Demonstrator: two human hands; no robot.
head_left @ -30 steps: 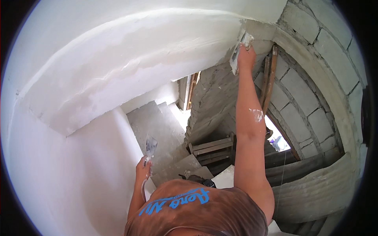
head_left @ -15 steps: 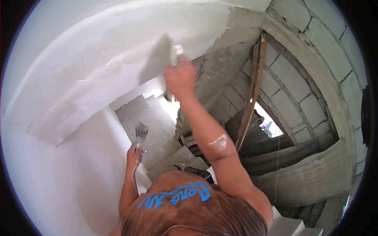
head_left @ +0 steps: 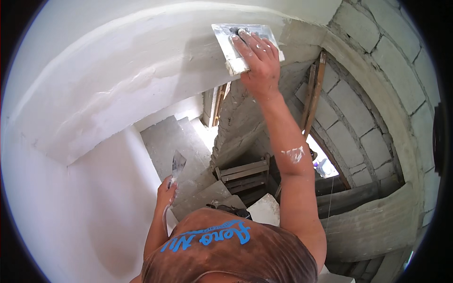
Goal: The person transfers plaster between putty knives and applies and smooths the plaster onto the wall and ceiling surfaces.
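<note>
My right hand reaches far up and grips a plastering trowel with a flat rectangular metal blade. White plaster smears its fingers and the blade's near edge. The trowel is at the plastered band of wall, near where the white coat gives way to bare grey; whether the blade touches it I cannot tell. Lower on the left, my left hand is closed round the handle of a putty knife, its smeared blade pointing up, apart from the wall. More white plaster sticks to my right forearm.
Grey concrete steps descend below my left hand. Wooden posts lean in front of a grey block wall on the right, beside a bright opening. Slatted wood and a pale slab lie below my right arm.
My right hand has swung right and upward along the wall with the trowel, whose flat blade now shows. My left hand has shifted slightly right and down with the putty knife.
</note>
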